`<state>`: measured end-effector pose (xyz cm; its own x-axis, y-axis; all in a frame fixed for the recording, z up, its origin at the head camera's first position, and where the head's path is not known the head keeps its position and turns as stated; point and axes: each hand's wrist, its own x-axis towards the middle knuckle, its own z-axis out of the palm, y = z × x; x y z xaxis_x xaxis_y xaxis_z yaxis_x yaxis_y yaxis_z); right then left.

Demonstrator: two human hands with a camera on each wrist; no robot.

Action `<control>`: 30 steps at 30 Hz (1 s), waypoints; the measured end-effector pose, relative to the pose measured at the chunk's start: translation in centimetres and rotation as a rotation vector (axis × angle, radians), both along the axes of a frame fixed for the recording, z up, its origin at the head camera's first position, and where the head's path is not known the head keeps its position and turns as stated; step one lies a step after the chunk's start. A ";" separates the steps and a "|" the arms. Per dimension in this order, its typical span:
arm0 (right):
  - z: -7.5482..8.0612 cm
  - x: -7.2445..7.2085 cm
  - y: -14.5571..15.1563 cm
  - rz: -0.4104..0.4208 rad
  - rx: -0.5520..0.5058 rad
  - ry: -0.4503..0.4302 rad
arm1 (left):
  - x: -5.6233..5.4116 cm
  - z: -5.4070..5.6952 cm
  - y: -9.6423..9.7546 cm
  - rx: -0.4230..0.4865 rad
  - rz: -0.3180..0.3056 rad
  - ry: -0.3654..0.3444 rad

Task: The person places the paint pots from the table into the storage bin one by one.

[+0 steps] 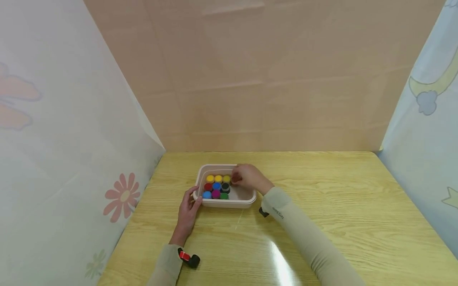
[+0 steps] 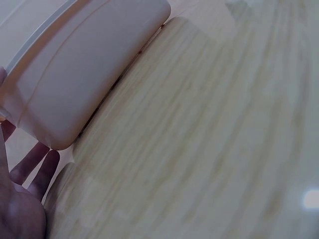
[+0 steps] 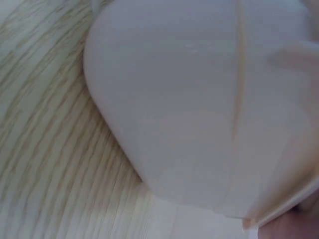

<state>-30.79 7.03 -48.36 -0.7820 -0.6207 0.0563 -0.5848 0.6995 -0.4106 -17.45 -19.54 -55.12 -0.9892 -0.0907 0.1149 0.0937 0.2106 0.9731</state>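
Note:
A pale plastic box stands on the table with several small paint pots in rows inside. Their lids are yellow, red, blue, black, purple and green. My left hand grips the box's near left corner, thumb and fingers at the rim; the left wrist view shows that hand beside the box wall. Reaching over the right part of the box, my right hand pinches a dark reddish-brown pot beside the olive-yellow one. Its fingertips are partly hidden. The right wrist view is mostly the box's outer wall.
The wood-grain table extends around the box. A brown paper-like backdrop rises behind it, and patterned sheets hang at the left and right. Light glares off the table's front.

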 end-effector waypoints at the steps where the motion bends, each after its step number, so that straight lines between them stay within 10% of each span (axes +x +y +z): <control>1: 0.0 0.0 0.0 -0.004 -0.009 -0.006 | 0.0 0.0 0.0 0.001 0.000 0.004; 30: 2.7 0.9 3.9 0.046 -0.123 0.057 | 0.1 -0.2 -0.1 -0.042 0.034 0.020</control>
<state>-29.85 10.88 -45.71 -0.7460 -0.6419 0.1774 -0.6401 0.6177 -0.4569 -17.35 -19.63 -55.34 -0.9831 -0.1193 0.1387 0.1047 0.2549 0.9613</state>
